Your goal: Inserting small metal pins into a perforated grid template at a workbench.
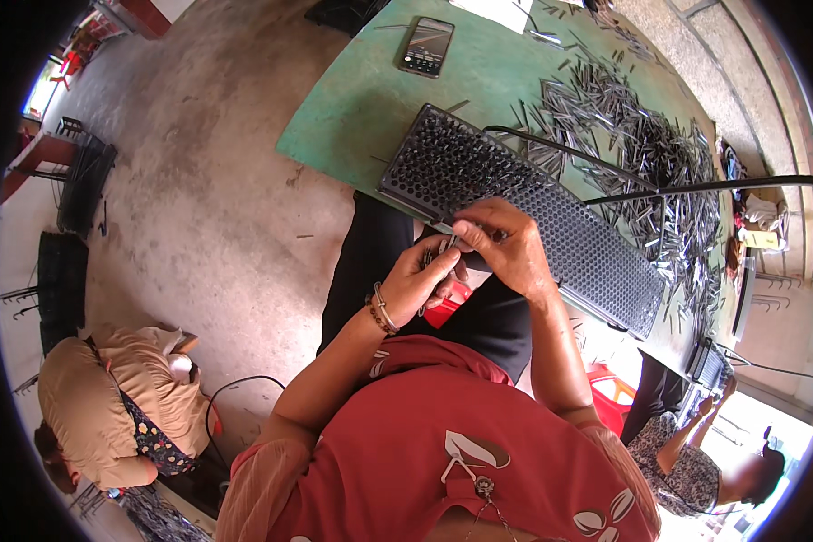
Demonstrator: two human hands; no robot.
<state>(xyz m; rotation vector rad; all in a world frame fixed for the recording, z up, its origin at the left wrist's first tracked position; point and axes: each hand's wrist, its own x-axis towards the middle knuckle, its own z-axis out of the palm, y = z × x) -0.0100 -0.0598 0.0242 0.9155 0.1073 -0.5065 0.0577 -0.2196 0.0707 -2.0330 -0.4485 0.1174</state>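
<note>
My left hand [422, 278] is closed around several thin grey metal pieces [451, 242], whose ends stick out by the thumb. Close against it, my right hand [513, 251] has thumb and fingers pinched together; what sits between them is too small to make out. Both hands are over my lap, at the near edge of a long black perforated tray [596, 262]. The tray is full of round holes in rows. Dark thin pieces [452, 149] stand in the holes toward its far left end, while the holes toward the right end show bare.
The tray rests on a green table [352, 117], overhanging its near edge. Loose thin metal pieces [659, 135] lie heaped behind it. A black rod [723, 185] crosses above them. A phone [426, 47] lies at the far left. One person [126, 406] bends at left; another [686, 461] works at right.
</note>
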